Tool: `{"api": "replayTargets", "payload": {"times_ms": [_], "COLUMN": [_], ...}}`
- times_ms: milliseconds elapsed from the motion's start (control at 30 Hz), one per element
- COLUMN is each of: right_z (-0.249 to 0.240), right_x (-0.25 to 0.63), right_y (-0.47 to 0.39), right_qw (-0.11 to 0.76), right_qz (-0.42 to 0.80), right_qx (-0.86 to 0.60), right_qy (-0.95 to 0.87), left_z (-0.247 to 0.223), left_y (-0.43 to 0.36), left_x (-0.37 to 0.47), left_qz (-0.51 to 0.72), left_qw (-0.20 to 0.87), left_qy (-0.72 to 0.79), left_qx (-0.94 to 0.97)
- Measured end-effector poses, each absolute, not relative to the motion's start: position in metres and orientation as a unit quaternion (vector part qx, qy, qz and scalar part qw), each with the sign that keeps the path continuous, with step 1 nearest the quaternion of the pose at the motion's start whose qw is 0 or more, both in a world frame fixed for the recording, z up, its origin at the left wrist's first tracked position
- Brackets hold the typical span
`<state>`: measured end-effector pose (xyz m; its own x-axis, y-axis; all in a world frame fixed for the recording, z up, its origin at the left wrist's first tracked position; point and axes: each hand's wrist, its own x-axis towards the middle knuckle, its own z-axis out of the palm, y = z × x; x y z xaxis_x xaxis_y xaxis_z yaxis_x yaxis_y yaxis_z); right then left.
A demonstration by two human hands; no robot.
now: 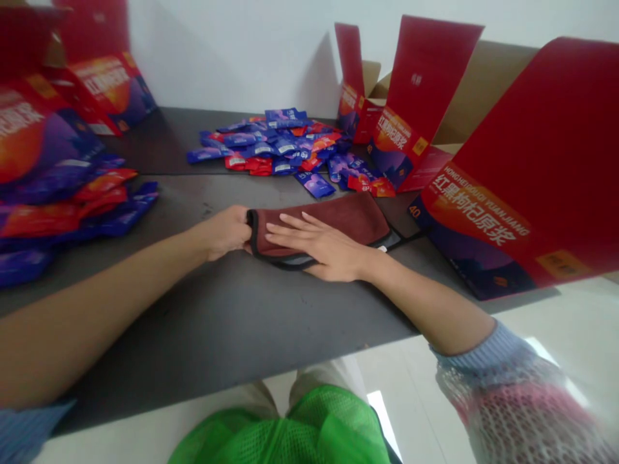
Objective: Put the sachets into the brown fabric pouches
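A soft maroon cloth (338,222), folded flat with a dark stitched edge, lies on the matte grey table (232,322). The left hand (226,231) pinches its near edge, fingers clamped; the right hand (324,248) presses flat on top, fingers straight and slightly apart. Glossy foil sachets (285,145) lie piled beyond.

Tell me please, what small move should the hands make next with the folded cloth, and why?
Probably slide the right hand along the maroon cloth toward its far end to smooth it. The left hand already pinches the near edge and the right palm lies flat on top, so the cloth is anchored while its far part is uncovered.
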<state>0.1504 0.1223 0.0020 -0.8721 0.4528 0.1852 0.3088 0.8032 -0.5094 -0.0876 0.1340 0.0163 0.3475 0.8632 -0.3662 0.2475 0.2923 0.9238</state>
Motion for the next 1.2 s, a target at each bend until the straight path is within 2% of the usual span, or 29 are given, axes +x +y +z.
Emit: {"api": "replayTargets", "payload": {"times_ms": [400,633,800,967,1133,1200], "right_z": [0.01,0.014,0.012,0.022,0.025,0.021], "right_x": [0.169,0.182,0.188,0.191,0.182,0.173], "right_y": [0.14,0.15,0.153,0.146,0.133,0.127], "right_qw": [0.109,0.053,0.044,0.088,0.204,0.197], "right_qz": [0.172,0.115,0.097,0.077,0.152,0.171], "right_qx": [-0.271,-0.37,-0.432,-0.461,-0.415,-0.405], "right_qy": [-0.941,-0.92,-0.896,-0.88,-0.873,-0.876], "left_z": [0.012,0.014,0.015,0.016,0.015,0.014], "left_y": [0.141,0.139,0.137,0.135,0.136,0.136], "left_x": [-0.095,-0.093,-0.092,-0.091,-0.089,-0.09], "left_qz": [0.223,0.223,0.232,0.241,0.244,0.243], "left_qw": [0.638,0.634,0.633,0.635,0.636,0.635], "left_qy": [0.511,0.521,0.521,0.519,0.516,0.514], "left_qx": [0.531,0.526,0.524,0.519,0.52,0.523]}}
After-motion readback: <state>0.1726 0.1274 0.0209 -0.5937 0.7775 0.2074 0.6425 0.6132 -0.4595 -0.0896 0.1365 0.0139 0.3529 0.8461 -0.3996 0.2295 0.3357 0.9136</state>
